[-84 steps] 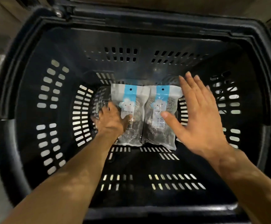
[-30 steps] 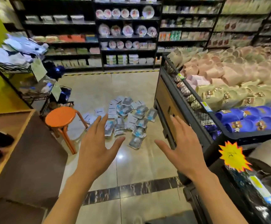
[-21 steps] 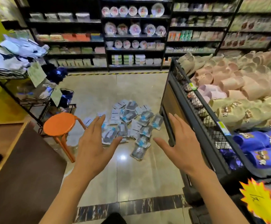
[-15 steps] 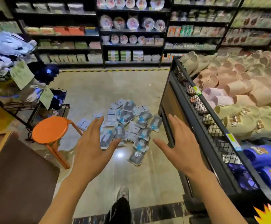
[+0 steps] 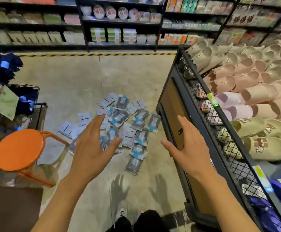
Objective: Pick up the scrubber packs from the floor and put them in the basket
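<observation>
L hand: left hand (image 5: 92, 148) held out w/ fingers (image 5: 97, 122) spread, empty, above pile.
R hand: right hand (image 5: 189, 148) same, fingers straight & apart, holding nothing.
Packs: clear-and-white plastic scrubber packs w/ blue tags (image 5: 119, 124) scattered on beige tiled floor (image 5: 72, 81), btwn round orange stool (image 5: 19, 149) & black wire slipper rack (image 5: 196, 97).

Scrubber packs (image 5: 128, 124) lie on the floor (image 5: 79, 81) between stool (image 5: 19, 149) and slipper rack (image 5: 201, 114).

Bare forearms and hands (image 5: 92, 148), no sleeves; dark trousers (image 5: 146, 220), white shoe (image 5: 121, 213).
</observation>
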`<action>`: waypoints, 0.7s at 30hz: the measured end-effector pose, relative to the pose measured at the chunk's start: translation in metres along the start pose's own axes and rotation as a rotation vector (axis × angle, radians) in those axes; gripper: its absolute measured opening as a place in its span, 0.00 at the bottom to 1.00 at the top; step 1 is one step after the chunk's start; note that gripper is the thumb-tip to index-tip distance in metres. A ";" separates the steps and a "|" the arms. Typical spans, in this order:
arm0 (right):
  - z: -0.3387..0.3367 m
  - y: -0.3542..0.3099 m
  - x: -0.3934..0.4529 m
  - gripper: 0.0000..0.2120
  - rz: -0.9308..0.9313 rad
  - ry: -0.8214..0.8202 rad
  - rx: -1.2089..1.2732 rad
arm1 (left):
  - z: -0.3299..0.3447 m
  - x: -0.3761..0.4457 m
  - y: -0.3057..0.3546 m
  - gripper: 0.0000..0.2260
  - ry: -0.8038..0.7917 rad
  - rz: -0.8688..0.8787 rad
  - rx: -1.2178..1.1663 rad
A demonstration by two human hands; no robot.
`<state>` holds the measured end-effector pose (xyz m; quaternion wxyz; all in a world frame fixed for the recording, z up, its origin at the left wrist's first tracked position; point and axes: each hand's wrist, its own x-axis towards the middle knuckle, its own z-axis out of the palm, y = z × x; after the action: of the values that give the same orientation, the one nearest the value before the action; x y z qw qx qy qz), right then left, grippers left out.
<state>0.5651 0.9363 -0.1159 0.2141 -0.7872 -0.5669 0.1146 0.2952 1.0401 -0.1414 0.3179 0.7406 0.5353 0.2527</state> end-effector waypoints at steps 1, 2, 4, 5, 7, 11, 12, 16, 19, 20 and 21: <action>0.003 0.004 0.011 0.46 0.001 -0.004 0.000 | 0.004 0.011 -0.001 0.40 -0.007 -0.002 0.006; 0.007 0.008 0.022 0.45 0.002 -0.008 0.006 | 0.008 0.023 -0.002 0.40 -0.016 -0.007 0.013; 0.014 0.019 0.045 0.44 0.009 -0.032 0.022 | 0.017 0.044 -0.003 0.41 -0.029 -0.017 0.031; 0.018 0.025 0.056 0.44 0.019 -0.056 0.026 | 0.023 0.055 -0.004 0.40 -0.031 -0.021 0.048; 0.029 0.039 0.080 0.45 0.055 -0.097 0.051 | 0.036 0.077 -0.006 0.39 -0.045 -0.047 0.069; 0.062 0.075 0.126 0.46 0.026 -0.085 0.043 | 0.072 0.125 -0.017 0.39 -0.092 -0.085 0.104; 0.072 0.084 0.137 0.45 0.027 -0.086 0.050 | 0.084 0.137 -0.022 0.39 -0.104 -0.086 0.123; 0.126 0.125 0.176 0.42 0.071 -0.087 0.121 | 0.138 0.180 -0.065 0.39 -0.138 -0.110 0.146; 0.196 0.158 0.190 0.42 0.151 -0.090 0.197 | 0.189 0.203 -0.117 0.37 -0.141 -0.131 0.099; 0.226 0.171 0.195 0.42 0.166 -0.082 0.223 | 0.210 0.210 -0.138 0.37 -0.138 -0.136 0.078; 0.257 0.184 0.200 0.42 0.183 -0.077 0.238 | 0.233 0.218 -0.160 0.36 -0.130 -0.137 0.075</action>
<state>0.6778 1.1288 -0.4164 0.2725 -0.7997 -0.4830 0.2300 0.4254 1.2369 -0.4090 0.3407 0.7283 0.5721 0.1617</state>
